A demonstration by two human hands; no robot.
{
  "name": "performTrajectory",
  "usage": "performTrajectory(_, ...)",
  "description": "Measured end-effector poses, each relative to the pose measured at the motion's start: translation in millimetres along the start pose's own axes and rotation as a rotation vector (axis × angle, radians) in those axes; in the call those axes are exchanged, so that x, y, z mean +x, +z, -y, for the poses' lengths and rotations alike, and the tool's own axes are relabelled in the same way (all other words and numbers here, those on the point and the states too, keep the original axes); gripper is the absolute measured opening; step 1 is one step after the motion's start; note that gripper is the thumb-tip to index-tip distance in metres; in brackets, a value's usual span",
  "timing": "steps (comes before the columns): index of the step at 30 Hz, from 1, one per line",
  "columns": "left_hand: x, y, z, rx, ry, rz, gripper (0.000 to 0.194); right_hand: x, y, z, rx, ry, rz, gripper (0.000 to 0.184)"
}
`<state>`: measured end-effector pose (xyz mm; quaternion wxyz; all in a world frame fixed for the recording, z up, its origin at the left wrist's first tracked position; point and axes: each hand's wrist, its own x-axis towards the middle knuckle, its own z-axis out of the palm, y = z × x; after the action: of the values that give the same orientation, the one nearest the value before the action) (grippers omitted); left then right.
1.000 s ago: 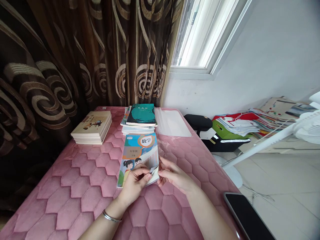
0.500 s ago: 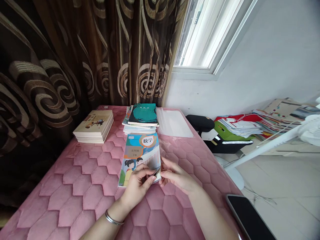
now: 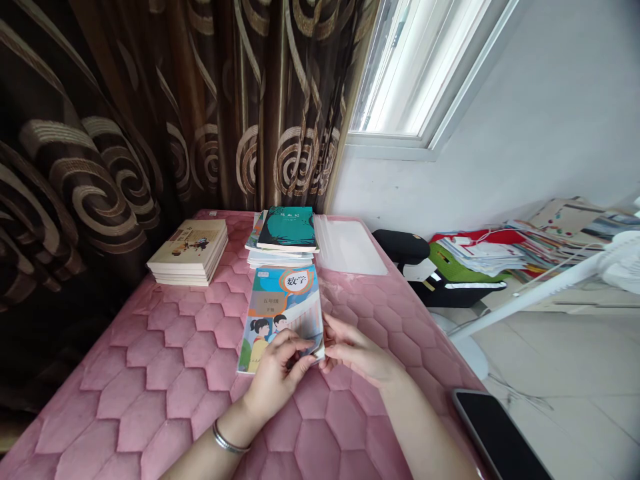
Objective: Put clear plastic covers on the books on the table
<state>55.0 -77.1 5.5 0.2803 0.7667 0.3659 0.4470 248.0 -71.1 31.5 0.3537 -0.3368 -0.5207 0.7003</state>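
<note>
Far left: brown patterned curtain (image 3: pixel 100 133) with cream and gold spirals, hanging behind the pink quilted cover (image 3: pixel 150 413), which has a hexagon stitch. On the cover, left side: a squared stack of cream-covered books (image 3: pixel 187 253), lying flat, well apart from the curtain's lower folds by a narrow strip of cover.

Centre: left hand (image 3: pixel 274 373), a metal bangle (image 3: pixel 227 439) on its wrist, comes in from the lower edge. Its fingers (image 3: pixel 295 345) curl narrowly over the lower right corner of a fifth-grade maths textbook (image 3: pixel 277 313). The textbook lies flat on the cover, just below a second stack of books (image 3: pixel 280 257), topped by a dark teal volume (image 3: pixel 286 229). Right hand (image 3: pixel 355 350) sits at the book's right edge, its fingers (image 3: pixel 333 330) closed in a narrow pinch on the same corner; the two hands nearly meet there. Exact contact between the fingertips is hidden.

Right of centre: a clear plastic sheet (image 3: pixel 347 247) lies on the cover beside the second stack. A black smartphone (image 3: pixel 500 433) rests, screen up, at the cover's lower right edge.

Far right, on the tiled floor (image 3: pixel 550 353): a black bag (image 3: pixel 400 243), a green folder (image 3: pixel 465 263), piled papers (image 3: pixel 550 240), and a white fan (image 3: pixel 620 263).
</note>
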Motion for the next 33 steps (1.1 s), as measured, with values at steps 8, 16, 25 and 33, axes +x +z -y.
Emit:
performTrajectory(8, 1.3, -1.0, -0.9, -0.058, -0.039, 0.017, 0.014, 0.7, -2.0, -2.1, 0.023, 0.013, 0.003, 0.061)
performTrajectory(16, 2.9, -0.6, 2.2, -0.150, -0.090, 0.016, 0.015, 1.0, 1.3, 0.1, -0.025, 0.016, -0.032, 0.061)
performTrajectory(25, 4.5, -0.2, 6.2, -0.236, -0.162, 0.027, 0.021, 1.3, -1.9, -3.6, -0.021, 0.004, -0.022, 0.062)
performTrajectory(33, 4.4, -0.4, 2.4, -0.222, -0.187, 0.005, 0.023, 1.3, -0.6, -0.2, -0.027, 0.009, -0.022, 0.055)
